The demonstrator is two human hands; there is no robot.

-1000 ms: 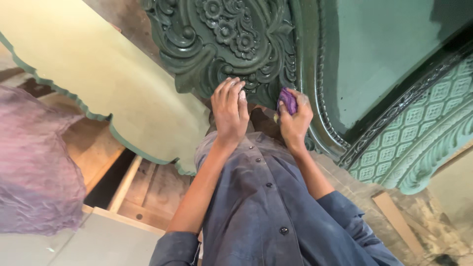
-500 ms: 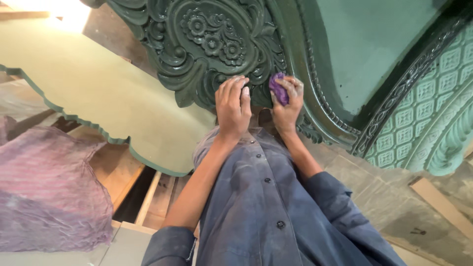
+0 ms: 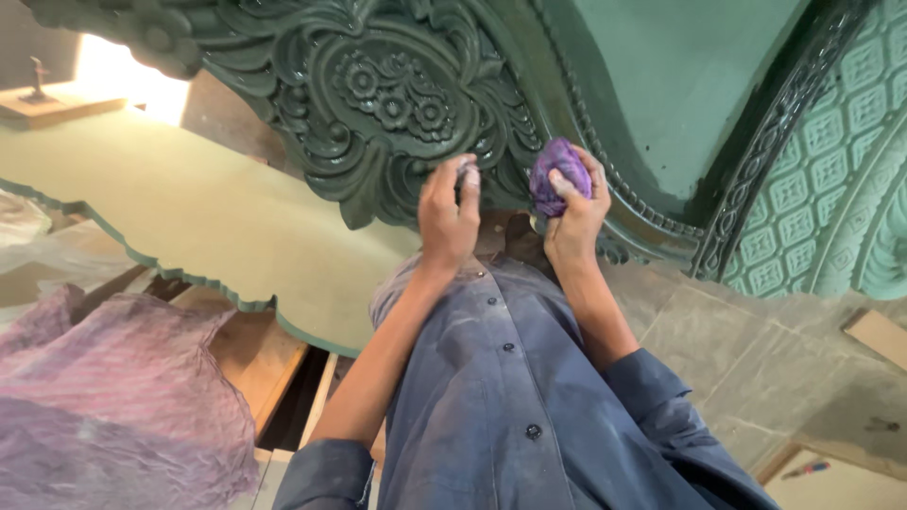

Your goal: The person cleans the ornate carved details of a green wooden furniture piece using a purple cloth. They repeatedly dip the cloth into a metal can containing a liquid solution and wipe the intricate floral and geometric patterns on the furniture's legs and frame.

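Note:
A large dark green carved wooden panel (image 3: 387,104) with flower and scroll ornaments fills the top of the head view. My right hand (image 3: 574,219) grips a crumpled purple cloth (image 3: 556,176) and presses it against the carved edge. My left hand (image 3: 449,210) rests beside it on the lower rim of the carving, fingers together, with something small and pale at the fingertips that I cannot make out. Both arms come out of a dusty blue buttoned shirt (image 3: 501,397).
A flat pale green board with a scalloped edge (image 3: 179,217) lies to the left. A purple-grey sheet (image 3: 113,406) covers something at lower left. Light green lattice-patterned carved pieces (image 3: 822,189) stand at right. Wooden slats (image 3: 283,378) and grey floor tiles (image 3: 746,359) lie below.
The view has tilted up, showing more of the carving. My right hand with the purple cloth has moved up along the carved edge; my left hand stays on the rim.

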